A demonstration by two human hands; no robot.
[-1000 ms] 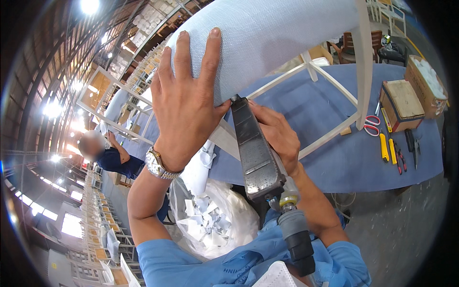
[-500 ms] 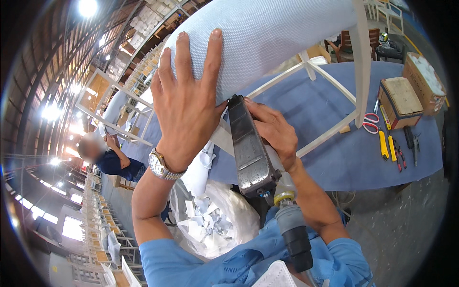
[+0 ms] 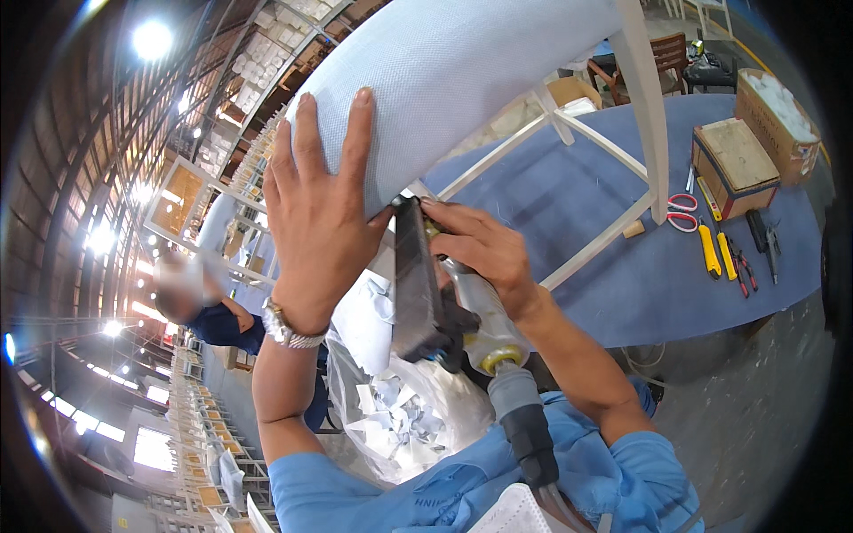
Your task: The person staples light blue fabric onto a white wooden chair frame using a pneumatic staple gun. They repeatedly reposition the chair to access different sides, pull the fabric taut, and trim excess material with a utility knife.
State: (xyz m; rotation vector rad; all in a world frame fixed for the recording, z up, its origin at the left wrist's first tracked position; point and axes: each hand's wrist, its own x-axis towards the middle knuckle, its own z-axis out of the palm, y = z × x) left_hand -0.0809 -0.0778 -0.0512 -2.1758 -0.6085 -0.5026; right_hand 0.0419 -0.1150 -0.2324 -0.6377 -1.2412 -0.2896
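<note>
Pale blue fabric covers the seat point(image 3: 462, 80), which lies tipped on the blue-clothed table point(image 3: 622, 284) with its white frame point(image 3: 653, 124) up. Left hand point(image 3: 320, 213) is spread flat on the fabric, fingers open, gripping nothing: likely pressing the cover taut. Right hand point(image 3: 484, 253) is clenched round the stapler point(image 3: 422, 284), nose at the seat's lower edge beside the left thumb. Hose point(image 3: 524, 417) trails toward the body. Scissors point(image 3: 682, 211), box point(image 3: 736, 167) lie at the table's right edge, off the work.
</note>
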